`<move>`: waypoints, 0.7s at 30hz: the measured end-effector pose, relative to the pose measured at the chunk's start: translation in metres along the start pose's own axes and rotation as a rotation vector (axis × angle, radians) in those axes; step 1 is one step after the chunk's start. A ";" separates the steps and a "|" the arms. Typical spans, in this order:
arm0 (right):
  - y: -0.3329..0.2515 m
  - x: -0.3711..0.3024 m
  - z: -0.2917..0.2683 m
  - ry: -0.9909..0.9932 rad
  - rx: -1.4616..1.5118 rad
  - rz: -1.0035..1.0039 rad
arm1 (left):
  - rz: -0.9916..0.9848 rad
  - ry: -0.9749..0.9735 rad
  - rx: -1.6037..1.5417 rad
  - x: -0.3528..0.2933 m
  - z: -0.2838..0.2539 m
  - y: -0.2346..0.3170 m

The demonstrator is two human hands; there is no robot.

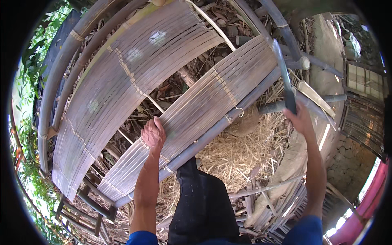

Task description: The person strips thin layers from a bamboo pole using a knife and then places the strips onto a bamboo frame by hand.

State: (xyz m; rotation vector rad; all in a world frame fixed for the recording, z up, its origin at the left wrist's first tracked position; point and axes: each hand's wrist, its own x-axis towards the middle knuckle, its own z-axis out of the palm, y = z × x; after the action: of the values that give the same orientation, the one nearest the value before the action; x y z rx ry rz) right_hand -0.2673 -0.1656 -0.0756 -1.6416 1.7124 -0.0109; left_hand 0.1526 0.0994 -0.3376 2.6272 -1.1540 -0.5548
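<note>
My right hand [301, 119] is closed around the dark handle of a machete [282, 65]. Its long blade points up and away, passing in front of the right end of a bamboo slat panel [196, 106]. My left hand [154, 133] lies at the far edge of that same narrow panel, its fingers curled over the slats beside the gap. Beyond the gap, a wider slat panel [139, 69] runs alongside, bound with cord. A round bamboo pole [208, 136] borders the narrow panel on my side, and a small loop of pale tie sticks up from it.
Straw and bamboo shavings [241, 151] cover the ground to the right of my leg. Cut bamboo pieces [281, 208] lie at the lower right. Thick bent bamboo rails [61, 77] frame the bench's far left side. Bamboo poles [286, 30] cross at the upper right.
</note>
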 end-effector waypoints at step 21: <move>-0.239 0.327 0.025 0.143 -1.436 -0.452 | 0.045 0.123 -0.005 0.009 -0.003 0.004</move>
State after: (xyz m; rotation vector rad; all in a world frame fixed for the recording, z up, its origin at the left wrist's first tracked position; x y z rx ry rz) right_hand -0.0161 -0.4775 -0.1394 -3.0421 1.3709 1.1281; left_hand 0.1567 0.0902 -0.3355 2.5836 -1.1686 -0.3814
